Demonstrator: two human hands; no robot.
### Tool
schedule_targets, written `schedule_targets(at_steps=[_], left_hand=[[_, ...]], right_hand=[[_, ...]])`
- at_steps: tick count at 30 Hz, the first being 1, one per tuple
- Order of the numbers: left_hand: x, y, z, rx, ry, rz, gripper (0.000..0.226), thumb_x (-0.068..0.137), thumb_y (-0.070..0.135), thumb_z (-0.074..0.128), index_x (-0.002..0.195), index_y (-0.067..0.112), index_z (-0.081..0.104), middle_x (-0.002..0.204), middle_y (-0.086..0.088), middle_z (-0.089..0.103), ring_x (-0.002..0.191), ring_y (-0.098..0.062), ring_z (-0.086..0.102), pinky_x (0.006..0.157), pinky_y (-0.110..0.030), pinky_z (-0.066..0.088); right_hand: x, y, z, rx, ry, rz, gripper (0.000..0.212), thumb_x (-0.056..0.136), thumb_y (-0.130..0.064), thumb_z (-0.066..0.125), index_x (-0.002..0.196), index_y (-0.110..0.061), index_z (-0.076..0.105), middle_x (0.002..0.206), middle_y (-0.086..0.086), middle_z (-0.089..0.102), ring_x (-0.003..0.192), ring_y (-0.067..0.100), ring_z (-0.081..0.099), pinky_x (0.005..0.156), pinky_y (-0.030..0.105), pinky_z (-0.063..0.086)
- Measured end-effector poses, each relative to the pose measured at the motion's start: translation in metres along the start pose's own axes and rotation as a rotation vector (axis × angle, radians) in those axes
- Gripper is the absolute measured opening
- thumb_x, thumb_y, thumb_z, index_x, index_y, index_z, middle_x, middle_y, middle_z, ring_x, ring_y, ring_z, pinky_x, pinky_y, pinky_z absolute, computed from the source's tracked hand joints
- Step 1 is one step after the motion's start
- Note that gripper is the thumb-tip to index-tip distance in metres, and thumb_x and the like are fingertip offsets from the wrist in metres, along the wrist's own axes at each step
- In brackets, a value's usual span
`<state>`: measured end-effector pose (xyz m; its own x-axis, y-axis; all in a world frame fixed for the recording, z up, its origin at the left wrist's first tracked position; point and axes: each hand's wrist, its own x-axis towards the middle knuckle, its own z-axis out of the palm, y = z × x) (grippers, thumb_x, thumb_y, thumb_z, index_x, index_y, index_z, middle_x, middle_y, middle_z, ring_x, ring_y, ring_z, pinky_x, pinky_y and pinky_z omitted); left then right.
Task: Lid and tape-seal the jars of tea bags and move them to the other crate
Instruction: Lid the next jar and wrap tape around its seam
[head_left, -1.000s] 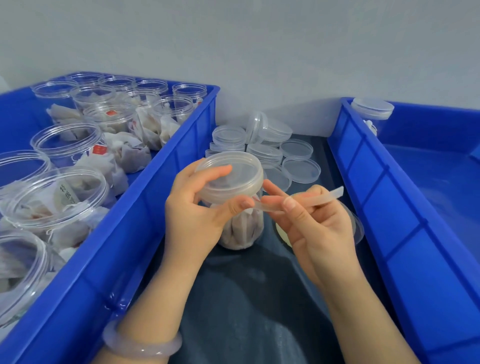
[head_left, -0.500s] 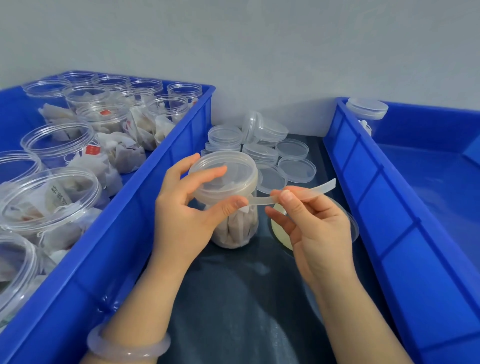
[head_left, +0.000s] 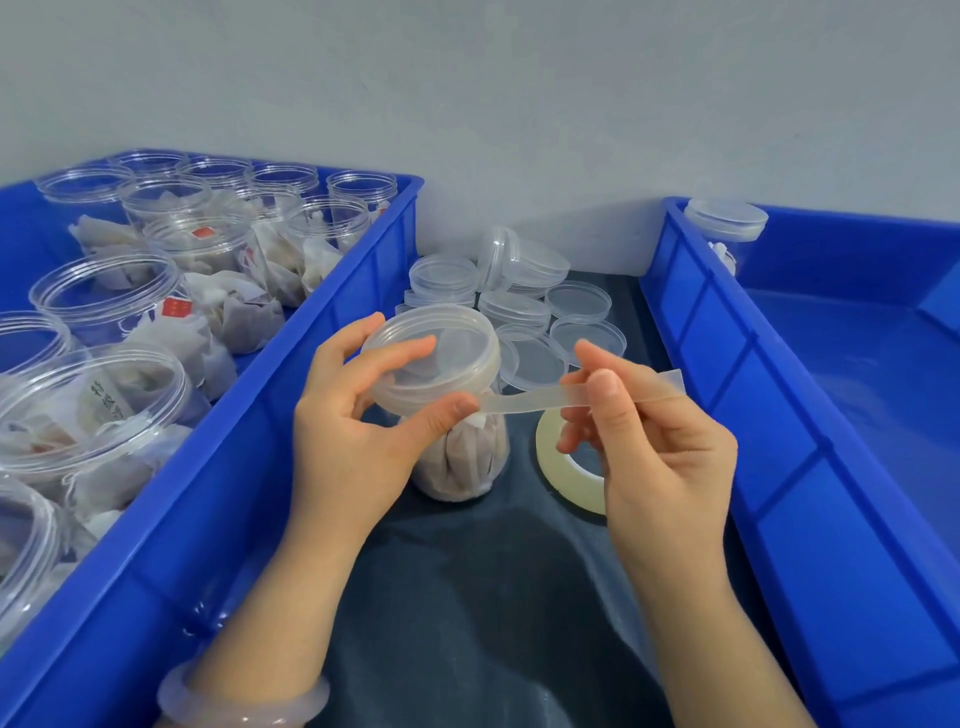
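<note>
Your left hand (head_left: 353, 431) wraps the lid (head_left: 434, 358) of the jar (head_left: 462, 457). Its fingers lie over the top and the thumb presses one end of the strip of tape (head_left: 540, 399) against the lid's skirt. I judge this anchors the tape so you can draw it round the seam without it lifting.

Your right hand (head_left: 660, 457) pinches the strip further along between thumb and fingers. It holds the strip taut and roughly level out to the right, and the free end pokes past your fingers toward the right crate (head_left: 779, 467).

The jar appears to stand upright on the dark cloth (head_left: 493, 597) between the two crates, closer to the left crate (head_left: 218, 519). The tape roll (head_left: 566, 478) lies flat just right of the jar, handy for the next piece.

The jar is clear plastic, packed with greyish-brown tea bags standing on end. Its lid is cloudy and translucent and sits level.

Loose lids (head_left: 524, 306) are stacked on the far side of the jar. Open jars (head_left: 104, 291) wait in the left crate, and one lidded jar (head_left: 725, 221) sits at the right crate's far corner.
</note>
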<state>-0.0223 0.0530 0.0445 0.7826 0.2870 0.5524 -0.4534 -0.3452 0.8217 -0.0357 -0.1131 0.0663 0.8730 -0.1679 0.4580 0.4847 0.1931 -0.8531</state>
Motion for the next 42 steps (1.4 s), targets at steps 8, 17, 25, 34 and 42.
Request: schedule_targets(at_steps=[8, 17, 25, 34, 42], left_hand=[[-0.001, -0.003, -0.001, 0.066, -0.040, 0.041, 0.048, 0.052, 0.064, 0.079, 0.096, 0.054, 0.062, 0.128, 0.014, 0.050, 0.122, 0.000, 0.049, 0.097, -0.016, 0.044], [-0.002, -0.002, 0.003, 0.067, -0.089, 0.061, 0.041, 0.055, 0.062, 0.070, 0.095, 0.066, 0.060, 0.126, 0.019, 0.050, 0.124, -0.001, 0.048, 0.097, -0.015, 0.044], [0.000, -0.002, -0.002, -0.033, -0.119, 0.017, 0.049, 0.047, 0.060, 0.077, 0.095, 0.060, 0.064, 0.129, 0.015, 0.052, 0.128, -0.007, 0.048, 0.101, -0.023, 0.044], [0.004, -0.002, -0.006, -0.194, -0.165, -0.026, 0.056, 0.048, 0.055, 0.085, 0.093, 0.027, 0.068, 0.120, 0.003, 0.063, 0.118, -0.010, 0.058, 0.095, -0.023, 0.049], [0.003, 0.000, -0.011, -0.407, -0.296, -0.082, 0.048, 0.045, 0.056, 0.087, 0.085, 0.033, 0.076, 0.113, 0.011, 0.070, 0.116, -0.013, 0.060, 0.090, -0.023, 0.051]], right_hand=[[0.003, 0.005, -0.002, -0.359, 0.006, -0.328, 0.028, 0.088, -0.010, 0.061, 0.116, -0.012, 0.060, 0.080, -0.001, 0.062, 0.061, 0.024, 0.059, 0.054, 0.030, 0.051], [0.004, 0.004, -0.007, -0.474, 0.015, -0.345, 0.021, 0.084, -0.004, 0.064, 0.104, 0.002, 0.069, 0.074, 0.001, 0.065, 0.055, 0.019, 0.058, 0.057, 0.034, 0.051], [0.011, 0.007, -0.008, 0.129, -0.019, 0.256, 0.013, 0.073, 0.003, 0.069, 0.084, -0.003, 0.065, 0.069, 0.003, 0.067, 0.057, 0.012, 0.063, 0.054, 0.018, 0.051], [0.010, 0.018, -0.002, 0.149, 0.056, 0.278, 0.017, 0.070, 0.001, 0.070, 0.081, 0.008, 0.060, 0.082, 0.022, 0.069, 0.086, 0.022, 0.072, 0.068, 0.019, 0.053], [0.007, 0.016, 0.000, 0.163, -0.001, 0.276, 0.019, 0.058, -0.016, 0.073, 0.072, -0.004, 0.067, 0.073, 0.008, 0.072, 0.069, 0.015, 0.068, 0.066, 0.020, 0.053]])
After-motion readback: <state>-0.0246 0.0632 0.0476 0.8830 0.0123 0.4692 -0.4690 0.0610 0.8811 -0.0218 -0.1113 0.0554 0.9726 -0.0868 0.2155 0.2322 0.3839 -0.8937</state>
